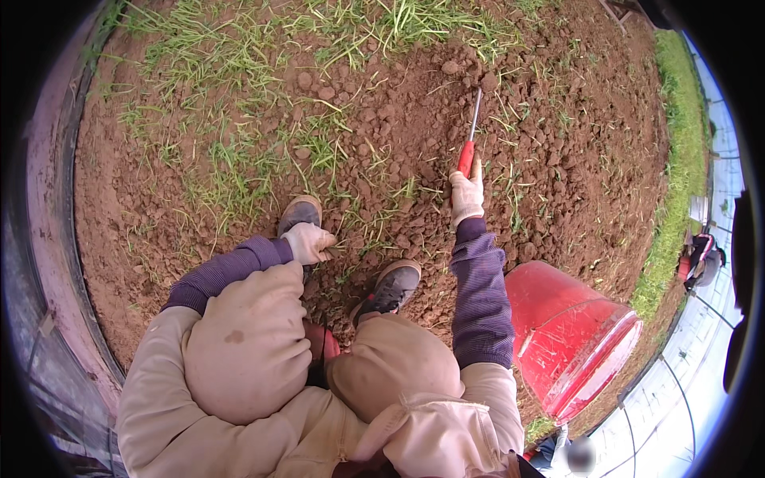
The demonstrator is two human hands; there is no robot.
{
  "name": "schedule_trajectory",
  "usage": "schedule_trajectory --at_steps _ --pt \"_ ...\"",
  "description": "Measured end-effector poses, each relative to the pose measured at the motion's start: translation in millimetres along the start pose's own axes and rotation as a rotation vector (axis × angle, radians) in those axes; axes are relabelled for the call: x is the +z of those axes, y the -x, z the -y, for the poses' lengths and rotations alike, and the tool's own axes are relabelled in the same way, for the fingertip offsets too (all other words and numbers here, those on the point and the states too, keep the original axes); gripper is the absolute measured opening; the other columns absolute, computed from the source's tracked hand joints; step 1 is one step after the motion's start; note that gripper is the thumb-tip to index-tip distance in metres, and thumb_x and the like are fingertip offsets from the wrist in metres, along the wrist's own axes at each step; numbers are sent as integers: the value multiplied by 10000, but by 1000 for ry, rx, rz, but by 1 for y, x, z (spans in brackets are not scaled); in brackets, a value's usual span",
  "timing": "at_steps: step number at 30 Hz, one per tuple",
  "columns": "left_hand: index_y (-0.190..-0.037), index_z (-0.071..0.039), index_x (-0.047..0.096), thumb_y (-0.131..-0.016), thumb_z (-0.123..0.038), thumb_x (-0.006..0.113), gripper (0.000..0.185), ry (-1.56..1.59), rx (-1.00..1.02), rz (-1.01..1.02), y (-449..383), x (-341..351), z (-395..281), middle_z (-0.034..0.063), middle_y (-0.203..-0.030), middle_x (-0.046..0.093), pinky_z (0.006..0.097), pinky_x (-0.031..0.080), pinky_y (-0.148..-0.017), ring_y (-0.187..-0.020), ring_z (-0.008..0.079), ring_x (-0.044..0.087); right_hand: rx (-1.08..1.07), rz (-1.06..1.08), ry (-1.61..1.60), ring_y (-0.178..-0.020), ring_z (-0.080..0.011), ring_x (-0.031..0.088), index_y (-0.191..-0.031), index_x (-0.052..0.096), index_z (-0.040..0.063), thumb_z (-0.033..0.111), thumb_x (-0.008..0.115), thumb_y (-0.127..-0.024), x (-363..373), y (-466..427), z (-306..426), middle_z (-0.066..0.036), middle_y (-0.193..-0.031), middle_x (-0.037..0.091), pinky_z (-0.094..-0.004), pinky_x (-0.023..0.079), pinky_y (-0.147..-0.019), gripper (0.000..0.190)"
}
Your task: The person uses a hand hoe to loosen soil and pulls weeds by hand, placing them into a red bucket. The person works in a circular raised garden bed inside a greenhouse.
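Note:
My right hand (467, 194), in a pale work glove, grips the red handle (466, 157) of a hand tool. Its thin metal shaft (476, 115) points away from me and ends among brown soil clods (489, 82), which hide the tool's head. My left hand (310, 243), also gloved, hangs low beside my left shoe (300, 213). Its fingers are curled towards the ground, and whether something small is pinched in them is unclear. Loose reddish-brown soil (412, 134) lies before me, with green plants (323, 149) scattered over it.
A scuffed red bucket (556, 322) lies tipped beside my right arm. Denser green plants (406, 24) cover the far ground, and a board-like edging (51, 179) runs along the left. At the right, one person (705, 263) is near a grass strip (672, 179); another (553, 451) is behind the bucket.

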State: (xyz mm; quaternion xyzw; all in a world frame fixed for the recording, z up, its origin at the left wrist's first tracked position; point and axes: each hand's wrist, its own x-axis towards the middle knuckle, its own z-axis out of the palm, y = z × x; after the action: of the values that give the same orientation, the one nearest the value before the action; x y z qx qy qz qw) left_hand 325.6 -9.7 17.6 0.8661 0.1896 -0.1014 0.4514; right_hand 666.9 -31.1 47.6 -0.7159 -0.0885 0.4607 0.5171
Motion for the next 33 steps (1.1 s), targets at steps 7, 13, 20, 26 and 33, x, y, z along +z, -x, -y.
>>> schedule_trajectory --at_steps 7,13,20,26,33 --pt "-670 -83 528 -747 -288 634 243 90 45 5 1 -3 1 132 -615 559 403 457 -532 -621 333 585 49 -294 256 -513 -220 563 -1449 110 251 110 509 -782 -8 -45 22 -109 -763 580 -344 494 -453 790" --pt "-705 -83 555 -720 -259 641 197 8 9 57 -2 -9 1 132 -643 572 405 471 -557 -661 341 597 72 91 589 -773 -200 572 -1461 147 149 70 572 -761 -8 137 -101 -124 -1052 571 -285 476 -699 823" --pt "-764 -89 561 -800 -337 599 253 18 -19 86 2 -3 4 136 -698 602 419 473 -593 -673 344 598 195 -228 -79 -694 -96 536 -1456 156 165 -35 508 -822 -54 239 -68 -77 -1022 554 -212 470 -576 753" --pt "-701 -77 517 -787 -331 608 283 -12 38 49 -14 -9 -3 125 -672 582 414 464 -566 -650 339 587 422 -136 -532 -683 -117 550 -1449 192 174 -2 514 -850 -171 271 -305 -95 -1018 558 -244 489 -590 702" --pt "-673 -74 514 -759 -272 618 240 12 -26 13 1 3 8 129 -628 549 412 443 -532 -618 337 575 141 3 -209 -389 -98 418 -1460 89 171 99 491 -861 35 98 -33 -30 -732 549 -226 351 -315 725"
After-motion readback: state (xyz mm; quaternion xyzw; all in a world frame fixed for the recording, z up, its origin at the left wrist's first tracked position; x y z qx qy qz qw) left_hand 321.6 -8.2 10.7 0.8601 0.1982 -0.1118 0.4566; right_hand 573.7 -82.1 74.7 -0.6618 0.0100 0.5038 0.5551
